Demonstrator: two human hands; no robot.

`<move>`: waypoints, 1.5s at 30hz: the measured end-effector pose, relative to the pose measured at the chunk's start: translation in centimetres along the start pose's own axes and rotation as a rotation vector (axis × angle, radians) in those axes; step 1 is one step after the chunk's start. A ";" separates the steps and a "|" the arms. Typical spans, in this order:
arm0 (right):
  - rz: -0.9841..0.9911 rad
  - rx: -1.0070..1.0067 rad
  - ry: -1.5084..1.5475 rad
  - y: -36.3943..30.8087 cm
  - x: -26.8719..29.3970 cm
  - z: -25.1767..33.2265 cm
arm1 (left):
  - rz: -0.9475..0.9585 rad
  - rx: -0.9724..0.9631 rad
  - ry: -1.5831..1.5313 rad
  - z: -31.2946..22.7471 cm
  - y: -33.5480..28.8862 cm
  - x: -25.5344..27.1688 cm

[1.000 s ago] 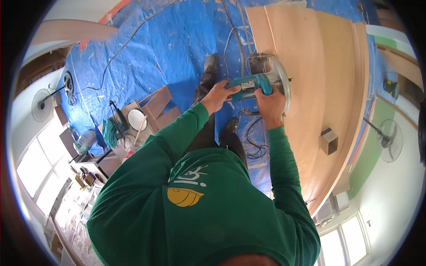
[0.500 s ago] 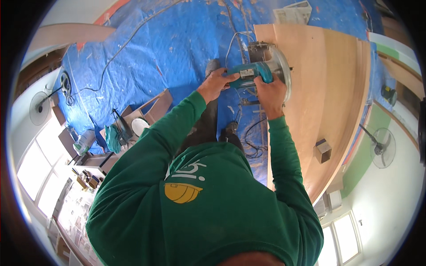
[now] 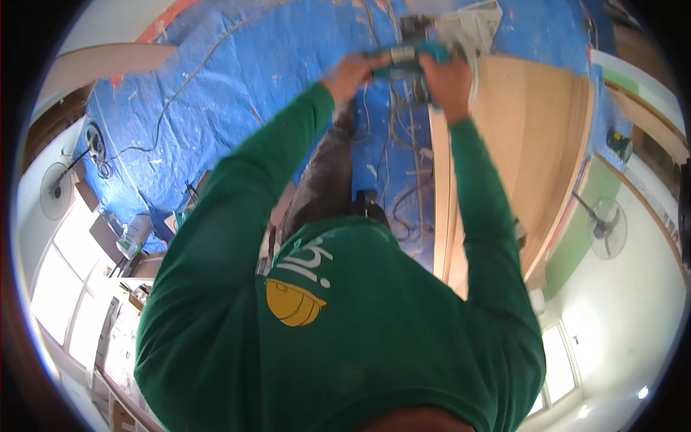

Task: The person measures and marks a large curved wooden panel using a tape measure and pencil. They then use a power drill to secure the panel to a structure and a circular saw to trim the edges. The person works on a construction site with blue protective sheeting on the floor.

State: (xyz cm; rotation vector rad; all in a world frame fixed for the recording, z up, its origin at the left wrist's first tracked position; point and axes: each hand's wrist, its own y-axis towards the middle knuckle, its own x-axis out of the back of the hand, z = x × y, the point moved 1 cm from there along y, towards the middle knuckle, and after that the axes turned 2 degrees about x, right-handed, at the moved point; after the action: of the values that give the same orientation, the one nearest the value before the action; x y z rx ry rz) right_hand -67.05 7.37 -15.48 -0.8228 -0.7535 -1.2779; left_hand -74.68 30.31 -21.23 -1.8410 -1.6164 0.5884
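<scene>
Blue sheeting [image 3: 237, 101] spreads between two fans [image 3: 600, 229]; left hand [image 3: 350, 75] and right hand [image 3: 449, 83], grip closed, hold one power tool [image 3: 407, 63]; one sleeve [image 3: 481, 191] overlaps one wooden panel [image 3: 540, 137].

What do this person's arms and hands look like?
Plain dark-green fabric sleeves cover both arms to the wrists. The left hand and right hand are bare, without gloves. The matching green top bears a yellow hard-hat print.
</scene>
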 end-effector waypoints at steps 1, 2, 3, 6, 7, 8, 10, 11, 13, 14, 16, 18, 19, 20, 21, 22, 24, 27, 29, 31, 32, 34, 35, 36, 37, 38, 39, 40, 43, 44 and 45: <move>0.059 0.054 0.036 2.9 -0.1 0.3 | 0.158 -0.039 -0.310 -2.2 0.3 1.0; 0.101 0.091 0.066 5.7 0.5 0.1 | 0.147 -0.022 -0.423 -4.5 1.4 1.6; 0.201 0.183 0.115 7.7 1.3 5.2 | 0.001 0.098 -0.507 -3.2 4.6 6.0; -0.131 0.737 0.038 9.1 7.3 8.9 | 0.012 0.059 -0.425 -10.8 2.9 8.5; 0.013 0.354 0.317 7.1 10.7 11.4 | 0.035 0.024 -0.385 -13.0 0.8 8.6; 0.151 -0.026 0.608 4.8 13.1 13.8 | 0.040 -0.011 -0.344 -14.6 -2.2 9.0; 0.110 0.003 0.563 0.5 17.9 17.0 | 0.022 -0.047 -0.343 -17.3 -9.5 8.1; 0.086 0.027 0.546 -1.6 19.8 18.0 | 0.013 -0.128 -0.389 -17.5 -12.5 8.3; -0.317 0.388 0.270 -4.7 21.0 16.7 | 0.215 -0.449 -0.337 -15.1 -16.2 9.1; -0.429 0.446 0.237 -7.3 22.1 17.2 | 0.376 -0.709 -0.253 -13.7 -18.8 9.8; -0.468 0.191 0.496 -13.3 25.1 17.6 | 0.172 -0.302 -0.426 -14.5 -24.8 6.8; -0.368 0.062 0.682 -16.0 24.9 16.2 | -0.154 -0.203 -0.139 -10.5 -29.9 6.7; -0.301 -0.053 0.732 -18.3 26.5 15.3 | -0.137 -0.194 0.092 -8.6 -30.8 6.6; -0.347 -0.071 0.702 -19.3 27.2 14.7 | -0.085 -0.144 0.125 -5.1 -31.3 9.0; -0.394 -0.107 0.668 -20.5 27.5 13.9 | -0.074 0.003 -0.037 -2.3 -31.9 10.0; -0.418 -0.160 0.637 -22.2 27.2 13.3 | -0.101 0.096 -0.003 -0.4 -33.1 10.7; -0.448 -0.236 0.619 -25.2 27.8 12.5 | -0.085 0.172 -0.013 3.2 -35.1 12.2; -0.480 -0.345 0.638 -27.8 27.1 12.5 | -0.064 0.315 -0.061 6.3 -35.1 15.2; -0.560 -0.397 0.632 -29.8 27.0 10.9 | -0.031 0.384 -0.005 8.1 -33.1 16.1; -0.650 -0.453 0.575 -30.9 26.3 9.5 | 0.018 0.462 0.112 9.5 -30.4 17.4; -0.657 -0.503 0.592 -31.8 26.5 9.0 | 0.024 0.503 0.227 10.0 -29.5 17.8; -0.671 -0.588 0.643 -34.3 26.8 8.4 | 0.075 0.531 0.427 10.9 -28.1 19.2; -0.703 -0.630 0.620 -34.9 26.3 8.1 | 0.106 0.527 0.520 11.4 -27.5 20.5; -0.734 -0.686 0.606 -35.5 25.7 7.4 | 0.144 0.524 0.609 12.0 -26.3 21.9; -0.759 -0.740 0.589 -35.8 25.0 6.8 | 0.182 0.515 0.678 12.6 -24.9 23.0; -0.781 -0.796 0.580 -36.2 24.0 6.3 | 0.217 0.505 0.751 13.0 -23.9 24.6; -0.822 -0.852 0.566 -36.6 23.2 5.6 | 0.255 0.496 0.801 12.9 -22.4 25.7; -0.860 -0.913 0.547 -37.4 22.6 5.1 | 0.292 0.492 0.847 12.9 -20.8 26.8; -0.907 -1.063 0.486 -39.2 23.0 6.8 | 0.305 0.478 0.874 11.2 -16.1 31.8; -0.876 -1.241 0.656 -39.5 23.7 8.1 | 0.283 0.466 0.860 9.9 -14.2 33.4; -1.057 -1.229 0.722 -40.2 22.3 7.2 | 0.262 0.449 0.835 7.6 -11.4 34.3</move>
State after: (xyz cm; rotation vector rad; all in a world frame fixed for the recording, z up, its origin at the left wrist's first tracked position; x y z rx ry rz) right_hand -103.92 -1.56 11.43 -0.7621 0.4032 -2.8830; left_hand -82.70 66.07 -16.46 -1.6289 -0.6404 0.1991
